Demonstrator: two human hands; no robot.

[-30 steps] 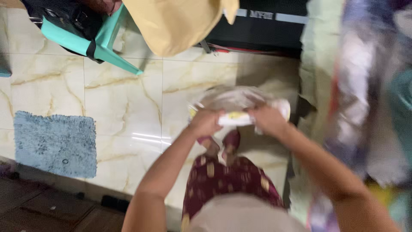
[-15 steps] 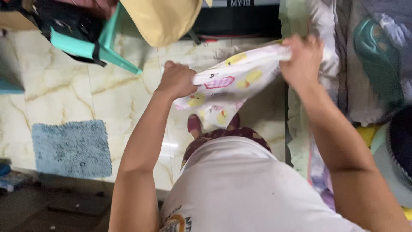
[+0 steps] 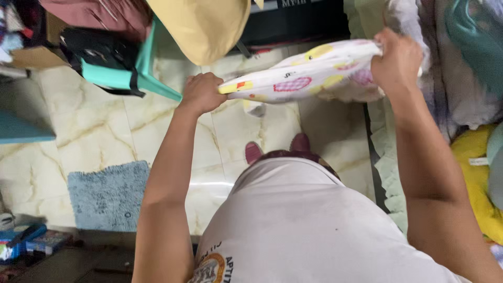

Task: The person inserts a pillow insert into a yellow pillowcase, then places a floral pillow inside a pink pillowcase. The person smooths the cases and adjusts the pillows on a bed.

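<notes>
A white cloth [image 3: 304,76] printed with yellow and pink shapes is stretched between my two hands above the marble floor. My left hand [image 3: 200,93] grips its left end in a fist. My right hand [image 3: 398,62] grips its right end, close to the bed. The cloth sags a little in the middle, and a corner hangs down below it. My feet in dark red slippers [image 3: 300,142] show below the cloth.
A bed [image 3: 461,68] with crumpled sheets, a pale green frill [image 3: 390,173] and a yellow item [image 3: 474,173] runs down the right. A teal plastic chair [image 3: 133,78] piled with clothes stands upper left. A tan bag [image 3: 204,26] hangs above. A blue mat [image 3: 107,196] lies on the floor.
Both hands have lifted the cloth from low near my feet and pulled it out wide. My right hand has moved toward the bed and the cloth is now held more level.
</notes>
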